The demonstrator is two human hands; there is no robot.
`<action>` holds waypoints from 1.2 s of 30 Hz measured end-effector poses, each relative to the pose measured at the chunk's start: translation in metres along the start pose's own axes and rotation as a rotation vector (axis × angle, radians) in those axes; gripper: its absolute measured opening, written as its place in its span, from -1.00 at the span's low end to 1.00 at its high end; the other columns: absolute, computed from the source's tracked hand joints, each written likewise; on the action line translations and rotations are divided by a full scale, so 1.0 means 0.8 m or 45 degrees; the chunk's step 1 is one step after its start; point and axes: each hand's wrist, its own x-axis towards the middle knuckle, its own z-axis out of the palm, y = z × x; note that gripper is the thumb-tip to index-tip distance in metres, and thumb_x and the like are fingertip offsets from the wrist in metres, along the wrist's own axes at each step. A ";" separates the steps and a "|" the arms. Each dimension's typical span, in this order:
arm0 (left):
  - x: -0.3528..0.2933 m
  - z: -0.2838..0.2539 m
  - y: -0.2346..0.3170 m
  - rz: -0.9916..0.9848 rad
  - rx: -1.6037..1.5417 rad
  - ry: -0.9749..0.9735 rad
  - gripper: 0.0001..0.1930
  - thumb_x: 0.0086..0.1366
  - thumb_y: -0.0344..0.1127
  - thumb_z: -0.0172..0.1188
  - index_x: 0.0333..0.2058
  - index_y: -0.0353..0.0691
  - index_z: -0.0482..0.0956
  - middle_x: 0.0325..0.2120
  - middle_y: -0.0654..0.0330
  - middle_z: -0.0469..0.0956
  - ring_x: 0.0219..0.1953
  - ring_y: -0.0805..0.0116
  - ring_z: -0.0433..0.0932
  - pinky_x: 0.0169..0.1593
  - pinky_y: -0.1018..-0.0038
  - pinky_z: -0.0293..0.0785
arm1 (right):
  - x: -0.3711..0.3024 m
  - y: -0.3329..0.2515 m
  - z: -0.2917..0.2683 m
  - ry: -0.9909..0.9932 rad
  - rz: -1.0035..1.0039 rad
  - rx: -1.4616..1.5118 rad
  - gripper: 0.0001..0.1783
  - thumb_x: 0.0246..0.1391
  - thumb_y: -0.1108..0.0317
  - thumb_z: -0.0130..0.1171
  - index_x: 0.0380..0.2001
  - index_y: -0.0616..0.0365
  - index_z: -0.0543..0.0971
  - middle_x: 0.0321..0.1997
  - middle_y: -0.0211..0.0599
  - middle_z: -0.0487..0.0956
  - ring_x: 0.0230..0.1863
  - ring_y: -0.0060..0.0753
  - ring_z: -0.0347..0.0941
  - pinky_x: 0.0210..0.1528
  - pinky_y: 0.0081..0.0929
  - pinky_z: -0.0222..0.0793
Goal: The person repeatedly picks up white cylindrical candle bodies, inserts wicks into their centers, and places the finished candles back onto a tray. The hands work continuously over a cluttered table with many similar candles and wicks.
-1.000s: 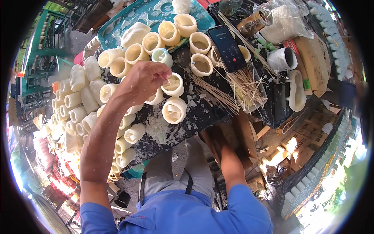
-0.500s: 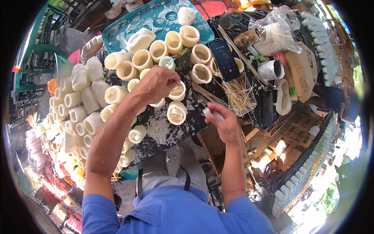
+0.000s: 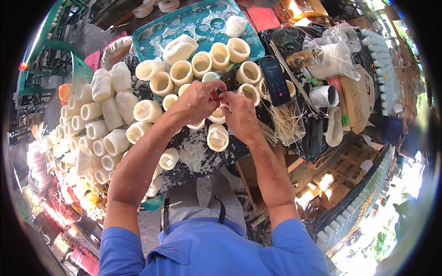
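Note:
My left hand (image 3: 199, 102) and my right hand (image 3: 239, 114) meet fingertip to fingertip over the black-covered table. Both are closed in a pinch; whatever lies between the fingers is too small and covered to name. Below them stand cream, waxy-looking hollow cups. One near cup (image 3: 218, 137) holds pale flat pieces, and so does another cup (image 3: 148, 111) left of my left forearm. Just beyond my left fingers, a pale greenish cup (image 3: 210, 77) is partly hidden. Cups with hollow middles, such as this one (image 3: 181, 72), stand in a cluster farther back.
A teal tray (image 3: 152, 38) with wax scraps lies at the back. A heap of cream cups (image 3: 116, 141) fills the left side. To the right are a phone (image 3: 275, 82), thin sticks (image 3: 287, 120), a white roll (image 3: 323, 96) and cardboard (image 3: 361, 99). White shavings (image 3: 193, 155) lie near the front edge.
My right hand, which showed a small white object in its fingers, has moved up and left to meet my left hand. My left hand has shifted slightly right. The view has turned a little.

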 end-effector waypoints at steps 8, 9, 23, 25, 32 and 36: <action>-0.004 0.001 0.001 -0.049 -0.124 0.045 -0.67 0.29 -0.47 0.29 0.03 -0.37 0.67 -0.29 -0.08 0.83 -0.26 0.11 0.82 -0.07 0.23 0.70 | -0.007 0.008 0.004 0.087 -0.090 0.089 -0.79 0.16 0.65 0.35 -0.12 0.30 0.69 -0.18 0.02 0.73 -0.08 0.13 0.68 0.01 -0.04 0.58; -0.003 0.001 0.000 -0.059 -0.124 0.045 -0.67 0.29 -0.47 0.29 0.03 -0.37 0.67 -0.28 -0.08 0.83 -0.26 0.11 0.82 -0.07 0.23 0.70 | -0.007 0.010 0.006 0.095 -0.106 0.092 -0.80 0.16 0.65 0.32 -0.13 0.30 0.68 -0.18 0.03 0.72 -0.08 0.16 0.66 0.03 -0.01 0.57; 0.025 0.001 -0.013 -0.037 -0.074 -0.005 -0.66 0.27 -0.43 0.36 0.04 -0.29 0.70 -0.26 0.10 0.81 -0.22 0.30 0.76 -0.05 0.32 0.68 | -0.058 0.006 -0.045 -0.027 0.357 0.176 -0.76 0.24 0.45 0.45 -0.08 0.27 0.66 -0.18 -0.07 0.78 -0.17 0.07 0.75 -0.14 -0.15 0.62; 0.027 0.000 -0.014 -0.023 -0.089 -0.016 -0.65 0.24 -0.47 0.31 0.02 -0.33 0.70 -0.27 0.04 0.79 -0.22 0.23 0.76 -0.06 0.28 0.69 | -0.051 0.007 -0.030 0.013 0.141 0.089 -0.75 0.20 0.40 0.50 -0.11 0.23 0.68 -0.18 -0.15 0.77 -0.18 0.04 0.75 -0.16 -0.16 0.63; 0.029 -0.002 -0.009 -0.001 -0.058 -0.036 -0.63 0.26 -0.42 0.38 0.05 -0.33 0.69 -0.26 0.04 0.82 -0.19 0.27 0.78 -0.04 0.29 0.68 | -0.034 0.015 -0.001 0.037 -0.306 -0.369 -0.72 0.13 0.37 0.54 -0.07 0.08 0.78 -0.08 -0.17 0.70 -0.09 -0.02 0.65 -0.06 -0.13 0.56; 0.028 0.001 -0.004 0.018 -0.083 -0.020 -0.63 0.23 -0.50 0.32 0.04 -0.39 0.70 -0.27 0.00 0.76 -0.22 0.20 0.75 -0.06 0.27 0.67 | -0.050 0.018 -0.007 0.003 -0.332 -0.412 -0.78 0.12 0.41 0.48 -0.14 0.15 0.76 -0.08 -0.15 0.67 0.00 -0.05 0.62 -0.03 -0.12 0.55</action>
